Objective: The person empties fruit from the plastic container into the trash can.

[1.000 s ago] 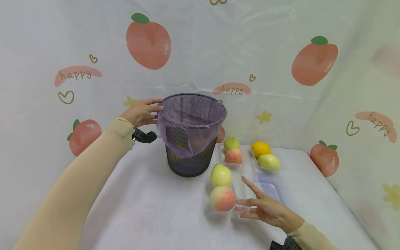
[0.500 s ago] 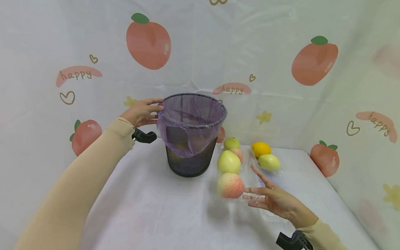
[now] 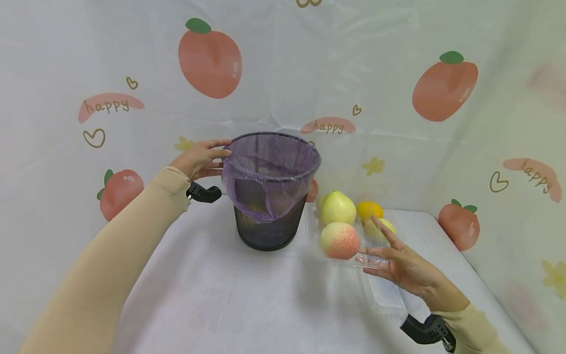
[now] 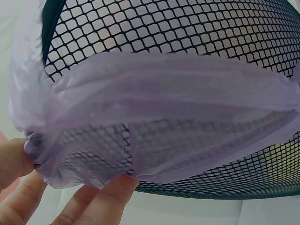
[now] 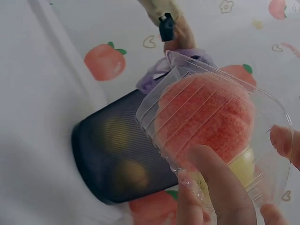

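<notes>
My left hand (image 3: 201,158) grips the rim of a black mesh wastebasket (image 3: 269,236), lined with a purple plastic bag (image 3: 283,196) folded over the top. Close up in the left wrist view, fingertips (image 4: 117,187) press into the bunched bag edge. On the right, my right hand (image 3: 407,270) holds a clear plastic fruit box (image 5: 159,103) by its side, raised with a shadow on the cloth below. In the box sit a peach (image 3: 339,241) and a yellow-green pear (image 3: 338,208).
Behind the held box, a second clear box has an orange-yellow fruit (image 3: 369,210) and a pale yellow one (image 3: 389,225), partly covered by my fingers. A clear plastic tray (image 3: 386,295) lies near my right wrist. Yellowish fruits (image 5: 131,173) show through the basket mesh. A printed curtain hangs behind.
My right hand has carried the box with peach and pear back and to the right, so it now hides the green fruit and peach behind it. My left hand and the wastebasket have stayed put.
</notes>
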### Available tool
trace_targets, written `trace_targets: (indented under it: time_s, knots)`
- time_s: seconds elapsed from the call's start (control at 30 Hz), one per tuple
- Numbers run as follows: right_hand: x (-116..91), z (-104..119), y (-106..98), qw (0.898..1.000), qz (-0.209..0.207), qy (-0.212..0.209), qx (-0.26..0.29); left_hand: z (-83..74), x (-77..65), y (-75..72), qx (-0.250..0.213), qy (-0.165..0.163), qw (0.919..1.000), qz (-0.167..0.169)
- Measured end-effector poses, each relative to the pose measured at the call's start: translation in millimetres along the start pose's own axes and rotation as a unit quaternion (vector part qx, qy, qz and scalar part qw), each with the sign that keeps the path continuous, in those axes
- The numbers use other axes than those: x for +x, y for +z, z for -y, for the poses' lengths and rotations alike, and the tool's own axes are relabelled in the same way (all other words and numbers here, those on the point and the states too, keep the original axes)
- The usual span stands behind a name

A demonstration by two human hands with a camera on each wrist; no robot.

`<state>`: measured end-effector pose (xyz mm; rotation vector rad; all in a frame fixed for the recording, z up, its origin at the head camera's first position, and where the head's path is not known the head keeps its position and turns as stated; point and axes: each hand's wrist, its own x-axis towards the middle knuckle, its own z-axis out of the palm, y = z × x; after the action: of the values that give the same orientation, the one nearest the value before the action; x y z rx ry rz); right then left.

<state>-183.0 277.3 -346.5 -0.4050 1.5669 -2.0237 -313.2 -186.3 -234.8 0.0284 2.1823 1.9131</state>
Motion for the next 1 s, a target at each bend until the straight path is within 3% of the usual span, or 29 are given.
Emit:
trace_targets:
  time_s: [0.2, 0.47, 1.0]
  knots:
    - [2, 20, -4, 1.0, 0.0, -0.019, -0.004, -0.3, 0.4, 0.6, -0.001, 0.0, 1.0, -0.001]
    - [10, 61, -1, 0.998, 0.019, -0.029, 0.05, -0.5, -0.7, 0.4, 0.004, 0.0, 1.0, -0.003]
    - [50, 145, 27, 0.994, -0.083, -0.036, 0.063, 0.4, 0.4, 0.6, -0.007, 0.001, 1.0, -0.001]
